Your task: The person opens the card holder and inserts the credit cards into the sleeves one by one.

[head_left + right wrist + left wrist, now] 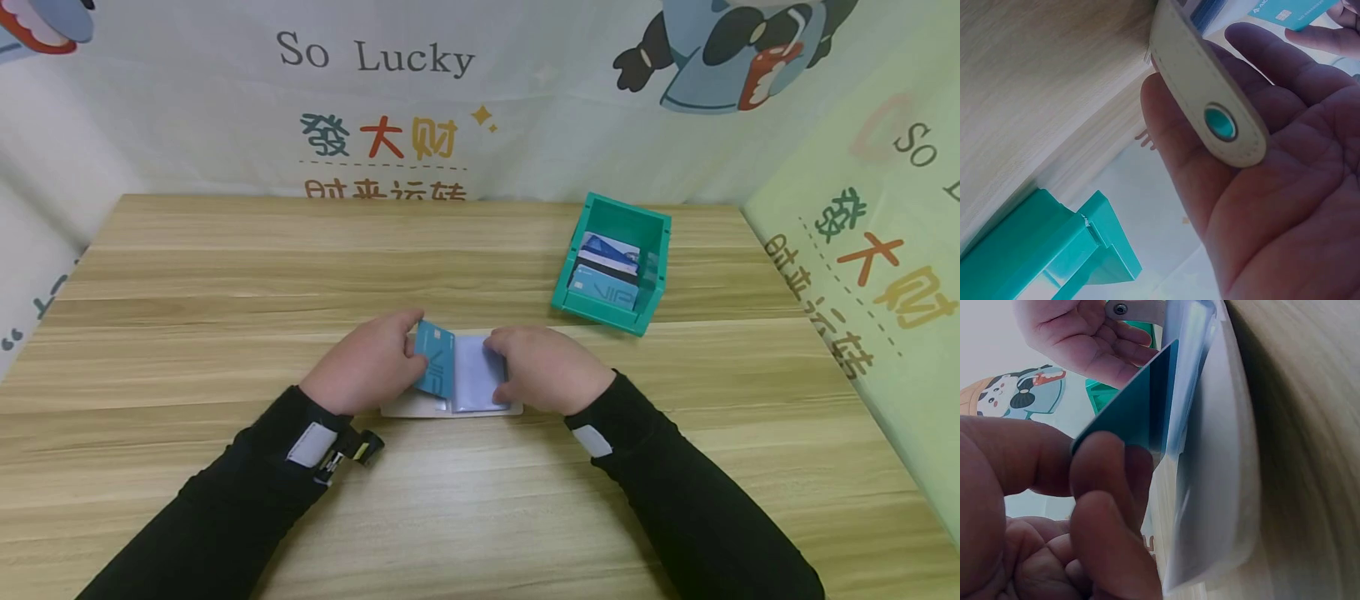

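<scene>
A card holder [480, 374] lies spread on the table, pale cover beneath, clear plastic sleeves on top. My left hand [371, 358] pinches a blue VIP card [435, 359] between thumb and fingers, tilted over the holder's left side. The left wrist view shows the card [1138, 403] edge-on beside the clear sleeves [1188, 369], above the pale cover [1216, 469]. My right hand [551, 367] holds the holder's right side, thumb at the near part and a finger at the far part. A cream strap [1210, 94] with a metal snap lies across that hand's fingers.
Behind and right of the holder stands a green box [652, 275] with several cards [603, 287] inside, one of them another blue VIP card. A printed cloth [525, 125] hangs along the table's back edge and right side.
</scene>
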### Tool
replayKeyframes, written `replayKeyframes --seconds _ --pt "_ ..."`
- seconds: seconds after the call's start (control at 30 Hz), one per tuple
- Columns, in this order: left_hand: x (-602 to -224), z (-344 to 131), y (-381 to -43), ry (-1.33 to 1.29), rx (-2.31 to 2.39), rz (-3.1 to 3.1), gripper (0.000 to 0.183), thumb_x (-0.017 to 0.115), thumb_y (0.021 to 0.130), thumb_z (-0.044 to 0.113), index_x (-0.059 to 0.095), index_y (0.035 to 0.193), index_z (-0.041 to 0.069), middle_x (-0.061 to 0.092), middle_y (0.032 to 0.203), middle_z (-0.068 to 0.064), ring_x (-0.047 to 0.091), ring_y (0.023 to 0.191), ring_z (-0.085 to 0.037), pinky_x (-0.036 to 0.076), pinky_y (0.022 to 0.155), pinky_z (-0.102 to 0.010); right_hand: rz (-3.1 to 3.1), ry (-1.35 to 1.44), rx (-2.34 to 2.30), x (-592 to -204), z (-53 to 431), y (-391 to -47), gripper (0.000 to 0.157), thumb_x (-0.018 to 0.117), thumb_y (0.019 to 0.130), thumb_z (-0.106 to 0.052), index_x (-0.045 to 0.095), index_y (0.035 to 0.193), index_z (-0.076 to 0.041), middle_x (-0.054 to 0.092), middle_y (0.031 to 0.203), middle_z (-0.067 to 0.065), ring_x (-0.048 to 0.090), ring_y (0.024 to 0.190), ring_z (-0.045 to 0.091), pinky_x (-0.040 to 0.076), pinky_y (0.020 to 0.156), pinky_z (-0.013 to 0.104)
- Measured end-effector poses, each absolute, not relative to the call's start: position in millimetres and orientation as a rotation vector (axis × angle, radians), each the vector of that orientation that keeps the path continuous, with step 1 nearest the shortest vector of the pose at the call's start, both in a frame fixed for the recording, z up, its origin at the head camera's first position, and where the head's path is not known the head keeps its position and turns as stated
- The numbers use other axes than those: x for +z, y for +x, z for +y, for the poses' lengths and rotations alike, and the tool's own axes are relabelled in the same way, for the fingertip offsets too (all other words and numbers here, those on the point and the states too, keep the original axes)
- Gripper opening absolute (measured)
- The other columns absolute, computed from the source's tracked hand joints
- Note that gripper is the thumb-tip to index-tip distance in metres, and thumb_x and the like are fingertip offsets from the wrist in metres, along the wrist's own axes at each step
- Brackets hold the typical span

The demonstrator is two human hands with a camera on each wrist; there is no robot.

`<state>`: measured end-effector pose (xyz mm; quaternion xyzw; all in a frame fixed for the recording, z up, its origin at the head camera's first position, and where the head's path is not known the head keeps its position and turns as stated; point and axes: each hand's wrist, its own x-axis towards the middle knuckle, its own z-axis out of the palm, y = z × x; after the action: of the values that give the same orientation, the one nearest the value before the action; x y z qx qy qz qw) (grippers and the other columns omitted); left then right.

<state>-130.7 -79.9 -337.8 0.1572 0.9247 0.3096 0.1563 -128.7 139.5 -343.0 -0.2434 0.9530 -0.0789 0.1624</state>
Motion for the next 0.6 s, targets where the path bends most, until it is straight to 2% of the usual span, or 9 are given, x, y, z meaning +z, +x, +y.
replayKeyframes --seconds 0.6 --pt "-343.2 -79.4 -132.1 0.509 0.834 2.628 0.059 0.053 0.085 0.010 0.035 0.140 -0.005 0.036 0.051 0.005 0.038 0.039 -0.012 0.035 0.037 -0.025 2.722 -0.707 -0.190 -343.8 139.1 -127.7 0.064 0.077 0.077 -0.033 0.053 0.131 -0.009 0.057 0.126 0.003 0.051 0.104 0.012 0.042 0.096 0.034"
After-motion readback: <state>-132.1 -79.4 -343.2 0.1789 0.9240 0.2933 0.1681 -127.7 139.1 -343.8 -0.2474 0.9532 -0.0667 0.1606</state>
